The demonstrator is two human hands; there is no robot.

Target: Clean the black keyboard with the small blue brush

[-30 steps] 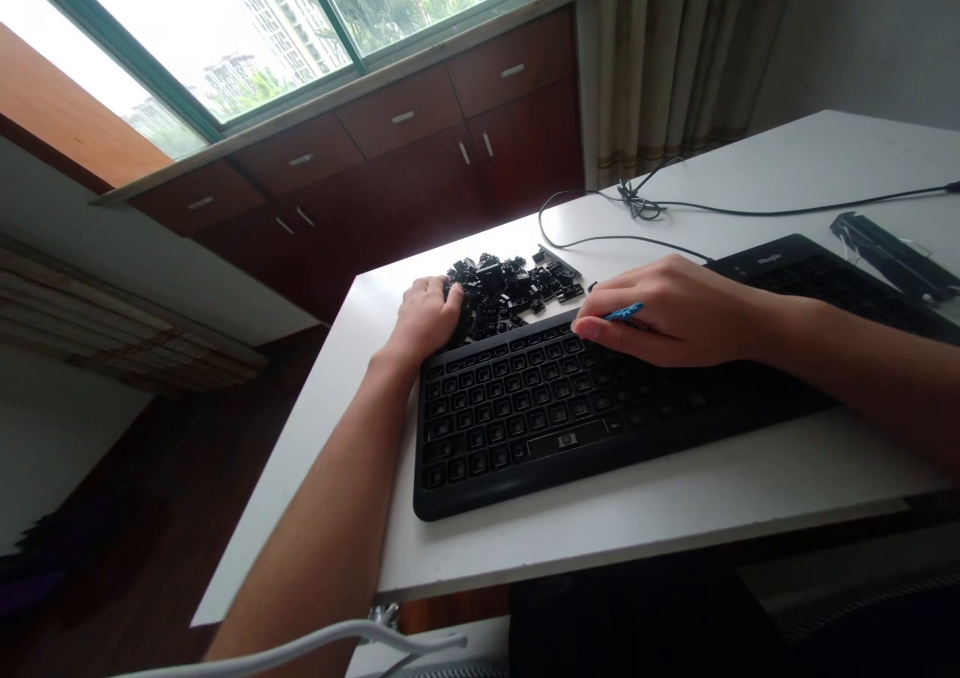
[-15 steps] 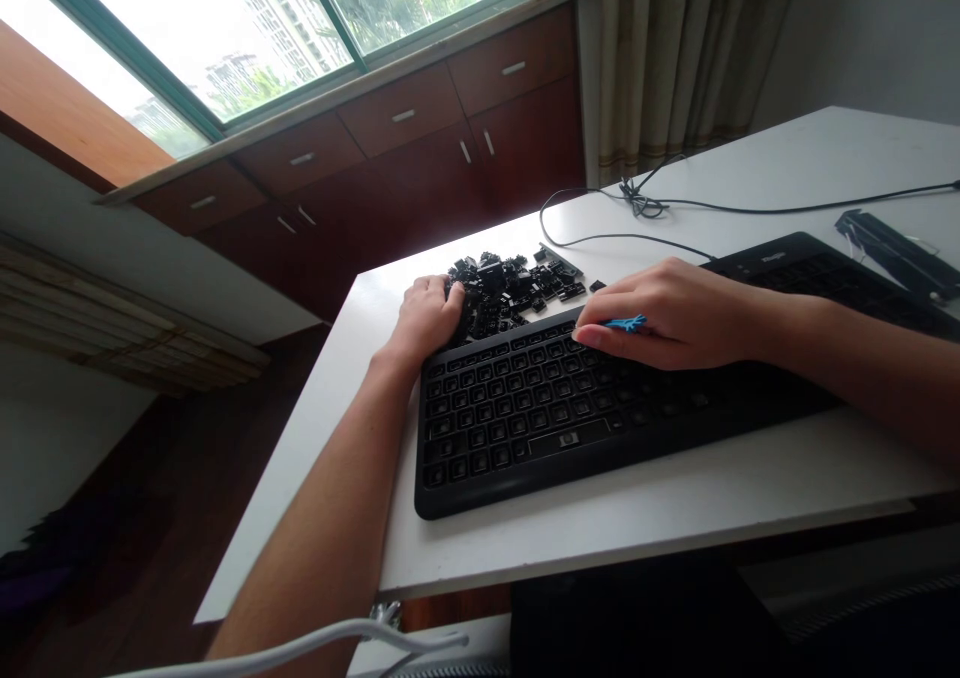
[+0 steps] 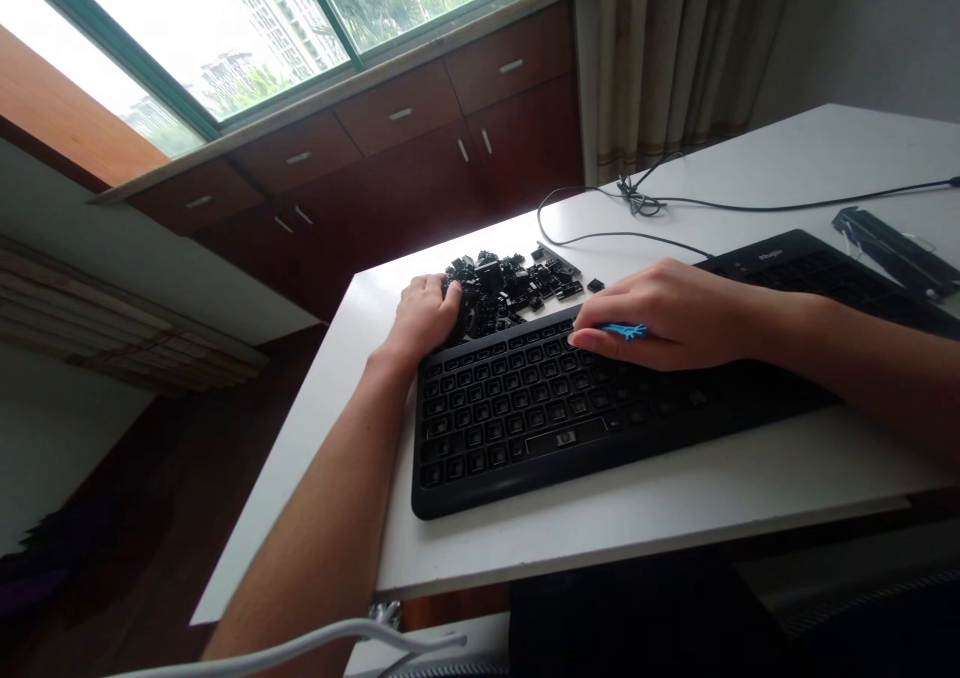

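Note:
A black keyboard (image 3: 525,468) lies at a slant on the white table, its left part stripped to empty key sockets. At its upper left edge rests my left hand (image 3: 421,313), thumb apart from the other fingers, against a heap of loose black keycaps (image 3: 491,283); its fingertips are partly hidden. My right hand (image 3: 660,308) is closed over the keyboard's top middle, pinching a small blue tool with a splayed end (image 3: 626,330). The tool's other end is hidden in the fingers. My right hand and forearm cover much of the keyboard's right part.
A thin black cable (image 3: 637,198) runs from the keyboard's top edge and lies tangled on the white table (image 3: 795,163). At the right is a long black piece (image 3: 889,248). One loose keycap (image 3: 595,285) sits apart from the heap. A white cable (image 3: 300,643) crosses the lower left.
My right hand has shifted very slightly left along the keyboard, still pinching the blue tool. The left hand stays by the keycaps. The whole view has drifted a little.

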